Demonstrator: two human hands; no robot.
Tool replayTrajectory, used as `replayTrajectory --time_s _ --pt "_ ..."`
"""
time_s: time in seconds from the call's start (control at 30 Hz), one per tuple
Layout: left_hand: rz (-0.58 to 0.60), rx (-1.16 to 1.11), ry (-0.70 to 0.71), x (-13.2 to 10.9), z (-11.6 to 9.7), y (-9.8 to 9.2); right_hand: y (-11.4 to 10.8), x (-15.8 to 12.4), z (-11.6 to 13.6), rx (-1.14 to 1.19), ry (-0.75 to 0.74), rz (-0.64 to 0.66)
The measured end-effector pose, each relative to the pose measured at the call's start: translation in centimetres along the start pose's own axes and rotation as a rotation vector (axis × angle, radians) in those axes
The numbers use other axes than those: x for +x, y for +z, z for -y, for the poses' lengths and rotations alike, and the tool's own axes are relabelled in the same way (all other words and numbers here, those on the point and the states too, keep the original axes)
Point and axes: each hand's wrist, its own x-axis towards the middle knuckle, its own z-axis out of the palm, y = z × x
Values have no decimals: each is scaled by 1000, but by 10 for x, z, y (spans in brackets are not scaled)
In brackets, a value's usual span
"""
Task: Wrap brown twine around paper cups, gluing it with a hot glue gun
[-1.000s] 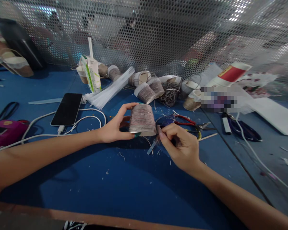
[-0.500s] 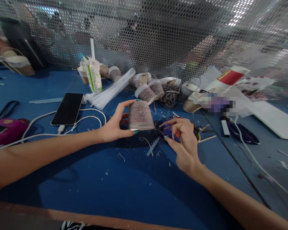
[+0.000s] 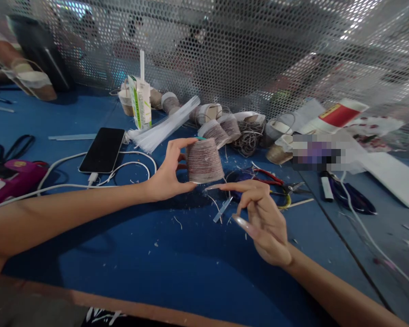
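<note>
My left hand (image 3: 168,175) grips a small twine-wrapped cup (image 3: 204,160) by its sides, fingertips above and thumb below, holding it over the blue table (image 3: 191,254). The cup is tilted, its grey-brown cord running round it in tight rows. To the right, my right hand (image 3: 264,213) is open and holds nothing. Its index finger stretches toward the cup's lower edge, and thumb and index are well apart. Behind that hand lie pliers with red and yellow handles (image 3: 276,179), partly hidden. A short translucent strip (image 3: 222,210) rests between the hands.
At the back stand several wrapped cups (image 3: 216,131), a drink carton (image 3: 142,102) and a bundle of clear sticks (image 3: 170,125). A phone (image 3: 102,150) with a white cable and a magenta glue gun (image 3: 20,179) lie left. Another person's hand (image 3: 2,50) shows far left.
My right hand has opened from a near-pinch, its index finger extending left toward the cup and its thumb dropping away. My left hand still holds the cup. The view has shifted slightly.
</note>
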Motion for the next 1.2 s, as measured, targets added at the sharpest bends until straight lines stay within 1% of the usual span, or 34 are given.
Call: replayTrajectory --time_s 0.13,0.33,0.43,0.57,0.63,0.67,0.8,0.87,0.93,1.03,1.2 --pt "-6 47 80 0 0 1 0 -1 -2 31 41 23" --pt "3 16 81 -1 2 1 1 0 -2 91 46 -2" --pt "18 14 70 -1 1 0 2 0 -1 109 39 -68" --pt "14 -2 8 0 -1 -1 5 0 -3 162 22 -238" --pt "14 -15 -22 0 -2 -1 5 0 -4 184 1 -282" --pt "17 -19 -27 0 -1 -1 5 0 -3 185 3 -265" --pt "19 -18 5 -1 1 -1 4 0 -1 118 39 -86" --pt "28 -9 17 -1 3 -1 4 0 0 118 58 -44" --pt "37 -2 20 -2 4 -2 3 0 -1 175 86 -25" --pt "17 -14 23 -1 5 -1 3 1 0 261 117 -15" --pt "33 -57 11 -1 1 -1 3 2 2 282 140 -72"
